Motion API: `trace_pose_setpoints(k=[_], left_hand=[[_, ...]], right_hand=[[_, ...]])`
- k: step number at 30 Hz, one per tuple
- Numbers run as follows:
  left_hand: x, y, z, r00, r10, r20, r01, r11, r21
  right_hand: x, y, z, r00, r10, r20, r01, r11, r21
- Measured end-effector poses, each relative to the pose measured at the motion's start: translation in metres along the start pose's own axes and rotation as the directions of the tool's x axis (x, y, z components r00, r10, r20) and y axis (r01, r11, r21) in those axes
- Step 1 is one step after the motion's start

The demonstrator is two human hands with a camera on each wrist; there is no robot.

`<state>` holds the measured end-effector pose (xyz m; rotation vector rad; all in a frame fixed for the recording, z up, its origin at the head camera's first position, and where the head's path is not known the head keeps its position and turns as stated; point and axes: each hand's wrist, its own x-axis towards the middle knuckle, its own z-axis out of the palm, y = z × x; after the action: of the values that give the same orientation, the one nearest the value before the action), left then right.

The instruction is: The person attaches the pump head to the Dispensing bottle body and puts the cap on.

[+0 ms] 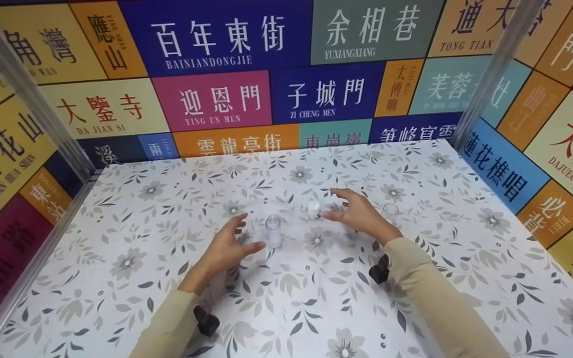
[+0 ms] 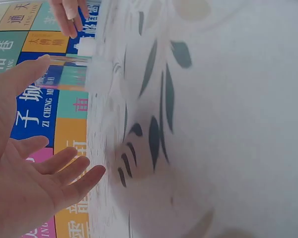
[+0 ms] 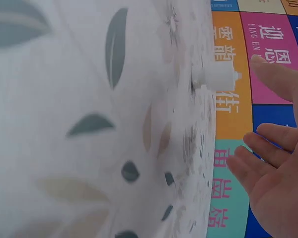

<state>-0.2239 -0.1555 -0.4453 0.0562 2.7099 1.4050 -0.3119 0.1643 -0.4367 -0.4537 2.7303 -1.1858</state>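
A small clear bottle [image 1: 272, 232] with a rounded, narrower top stands upright on the table. Just left of it is my left hand [image 1: 228, 247], fingers spread and thumb close to its side; no grip on it shows. In the left wrist view the same transparent bottle [image 2: 72, 74] is beside the thumb of my left hand [image 2: 44, 168]. A short white cap-like piece [image 1: 313, 209] sits farther right. My right hand [image 1: 358, 215] is beside it with loosely bent fingers, apart from the piece. In the right wrist view, the white piece [image 3: 219, 76] lies beyond the thumb of my right hand [image 3: 275, 163].
A clear, round, cup-like piece [image 1: 390, 211] is on the table behind my right wrist. White cloth with grey flowers and leaves covers the table [image 1: 286, 318]. Coloured panels with Chinese lettering [image 1: 217, 99] stand along the back and sides, with clear posts [image 1: 490, 74] at the corners.
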Motion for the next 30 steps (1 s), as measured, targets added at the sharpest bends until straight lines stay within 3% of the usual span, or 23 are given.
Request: trace_pose_setpoints(k=[10,18,26,30], left_hand=[[0.0,-0.001,0.013,0.999,0.038,-0.019,-0.039,0.997,-0.069],[0.001,0.004,0.025,0.997,0.054,-0.057,-0.061,0.99,-0.13],[0.006,0.002,0.036,0.992,0.04,-0.117,-0.075,0.946,-0.315],[0.008,0.002,0.039,0.989,0.04,-0.143,-0.09,0.93,-0.356]], right_hand=[[0.005,0.002,0.01,0.998,0.069,0.0,-0.069,0.986,0.154],[0.01,-0.004,0.021,0.991,0.132,0.025,-0.133,0.938,0.32],[0.016,-0.008,0.029,0.977,0.208,0.038,-0.207,0.907,0.368],[0.018,-0.011,0.032,0.972,0.228,0.052,-0.229,0.89,0.393]])
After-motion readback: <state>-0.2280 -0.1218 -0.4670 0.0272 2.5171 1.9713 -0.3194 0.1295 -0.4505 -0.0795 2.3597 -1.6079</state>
